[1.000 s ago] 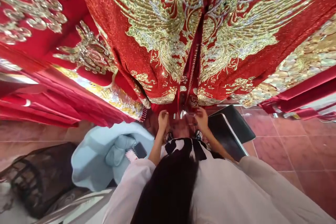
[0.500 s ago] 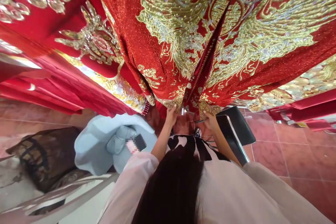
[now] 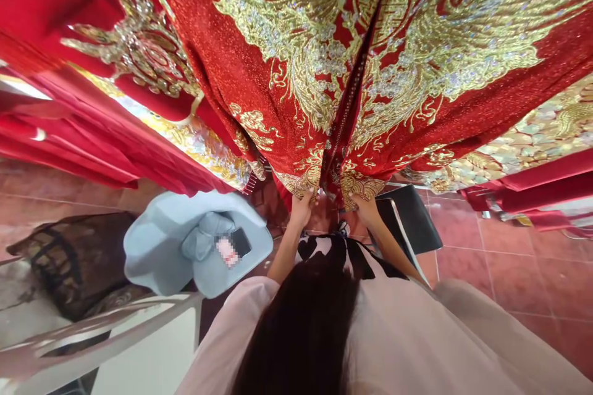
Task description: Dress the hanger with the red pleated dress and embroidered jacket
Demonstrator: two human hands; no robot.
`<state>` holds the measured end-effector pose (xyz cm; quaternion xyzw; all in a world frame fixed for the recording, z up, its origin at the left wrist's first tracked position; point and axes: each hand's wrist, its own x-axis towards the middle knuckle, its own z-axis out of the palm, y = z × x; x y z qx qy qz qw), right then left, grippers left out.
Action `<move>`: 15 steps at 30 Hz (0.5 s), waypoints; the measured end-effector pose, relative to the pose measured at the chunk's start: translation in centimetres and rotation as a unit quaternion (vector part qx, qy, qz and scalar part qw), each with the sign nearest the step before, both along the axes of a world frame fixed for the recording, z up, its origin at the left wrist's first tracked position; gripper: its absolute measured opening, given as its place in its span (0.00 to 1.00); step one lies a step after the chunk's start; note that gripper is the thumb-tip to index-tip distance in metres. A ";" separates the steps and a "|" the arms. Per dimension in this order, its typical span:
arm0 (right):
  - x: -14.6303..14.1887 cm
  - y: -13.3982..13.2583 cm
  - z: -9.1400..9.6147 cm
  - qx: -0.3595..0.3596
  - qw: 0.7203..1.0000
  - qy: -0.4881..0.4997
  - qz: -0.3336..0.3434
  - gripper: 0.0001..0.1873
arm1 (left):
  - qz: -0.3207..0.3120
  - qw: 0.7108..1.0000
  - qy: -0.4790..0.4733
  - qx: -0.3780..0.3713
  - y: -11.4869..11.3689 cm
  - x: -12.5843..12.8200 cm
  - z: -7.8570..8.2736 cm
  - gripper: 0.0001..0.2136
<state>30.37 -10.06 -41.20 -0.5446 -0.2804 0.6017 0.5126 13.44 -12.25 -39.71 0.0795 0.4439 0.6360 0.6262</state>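
Red garment point(image 3: 204, 68) with gold embroidery hangs in front of the person, its front opening running down between two panels. Left hand point(image 3: 302, 205): fingers pinched on the gold-patterned lower hem of the left panel. Right hand point(image 3: 365, 207): fingers closed around the matching hem corner of the right panel; exact fingertip placement cannot be told. Light blue chair point(image 3: 157, 228) stands at left, with a dark phone point(image 3: 241, 242) on it. Black flat object point(image 3: 419, 222) near the right forearm, above red floor tiles point(image 3: 509, 271).
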 end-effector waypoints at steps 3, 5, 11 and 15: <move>-0.1 -0.1 0.6 0.001 1.000 0.014 0.006 0.19 | -0.001 1.000 0.010 0.009 -0.2 0.6 0.4 0.18; -0.4 -0.2 1.1 0.002 0.999 0.034 -0.002 0.19 | -0.005 1.000 0.014 0.009 -0.2 0.9 0.6 0.18; -2.1 -1.0 2.3 -0.014 0.995 0.096 -0.036 0.25 | -0.033 0.999 0.006 0.007 -0.8 1.6 1.9 0.19; -3.8 -2.0 2.8 0.000 0.994 0.105 -0.001 0.22 | -0.060 0.998 -0.006 0.005 -1.3 1.8 2.6 0.19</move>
